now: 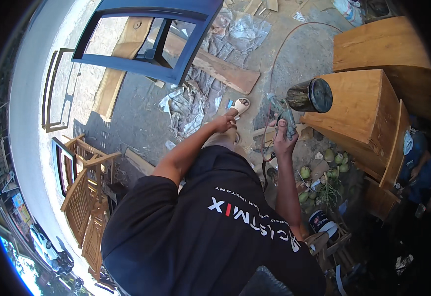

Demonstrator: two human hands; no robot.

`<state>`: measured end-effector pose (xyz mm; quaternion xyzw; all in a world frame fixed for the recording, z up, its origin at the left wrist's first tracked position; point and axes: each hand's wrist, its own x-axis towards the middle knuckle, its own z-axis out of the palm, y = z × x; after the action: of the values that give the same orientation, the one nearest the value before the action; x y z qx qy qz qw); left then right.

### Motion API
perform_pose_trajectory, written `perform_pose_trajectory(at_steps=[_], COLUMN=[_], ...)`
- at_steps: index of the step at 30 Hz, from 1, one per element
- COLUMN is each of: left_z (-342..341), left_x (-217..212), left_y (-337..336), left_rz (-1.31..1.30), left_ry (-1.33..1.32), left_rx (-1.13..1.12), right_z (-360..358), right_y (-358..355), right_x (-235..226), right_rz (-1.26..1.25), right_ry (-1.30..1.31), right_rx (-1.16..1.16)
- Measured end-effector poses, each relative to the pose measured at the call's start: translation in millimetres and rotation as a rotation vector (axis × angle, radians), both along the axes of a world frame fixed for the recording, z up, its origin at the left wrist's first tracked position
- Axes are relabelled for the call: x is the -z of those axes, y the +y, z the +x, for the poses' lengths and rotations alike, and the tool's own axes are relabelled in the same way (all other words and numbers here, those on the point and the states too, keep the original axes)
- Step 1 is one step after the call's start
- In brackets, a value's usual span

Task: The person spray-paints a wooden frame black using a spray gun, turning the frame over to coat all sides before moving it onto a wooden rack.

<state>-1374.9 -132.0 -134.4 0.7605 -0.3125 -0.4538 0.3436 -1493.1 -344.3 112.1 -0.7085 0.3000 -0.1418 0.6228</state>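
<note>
My right hand (284, 140) is wrapped round a grey-green, stained spray gun (280, 111), held out ahead of me on the right. Close beside the gun is a dark, stained cylindrical cup (304, 96) with a round dark lid; whether the two are joined I cannot tell. A thin reddish hose (280, 47) curves across the ground toward the gun. My left hand (223, 123) hangs in front of my legs, near my sandalled foot, its fingers loose and apart with nothing visible in them.
Wooden cabinets (358, 98) stand on the right, with a person (415, 163) behind them. A dark blue frame (186, 74) rises at upper left. Planks (225, 69), plastic sheeting (240, 32), green coconuts (305, 172) and a bucket (319, 220) lie about. A slatted wooden bench (80, 197) is left.
</note>
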Motion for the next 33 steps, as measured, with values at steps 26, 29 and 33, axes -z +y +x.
perform_pose_trajectory(at_steps=[26,29,33], left_z=[-52,-56,-98], left_x=[44,31,27], left_y=[722,778,819], left_rz=[0.335,0.420,0.403], left_ry=[0.051,0.013,0.047], left_rx=[-0.874,-0.809,-0.809], right_z=[153,198,257], right_y=[492,547,624], right_x=[19,40,15], right_rz=[-0.486,-0.461,-0.459], right_ry=[0.012,0.024,-0.117], right_rx=[-0.110,-0.081,-0.168])
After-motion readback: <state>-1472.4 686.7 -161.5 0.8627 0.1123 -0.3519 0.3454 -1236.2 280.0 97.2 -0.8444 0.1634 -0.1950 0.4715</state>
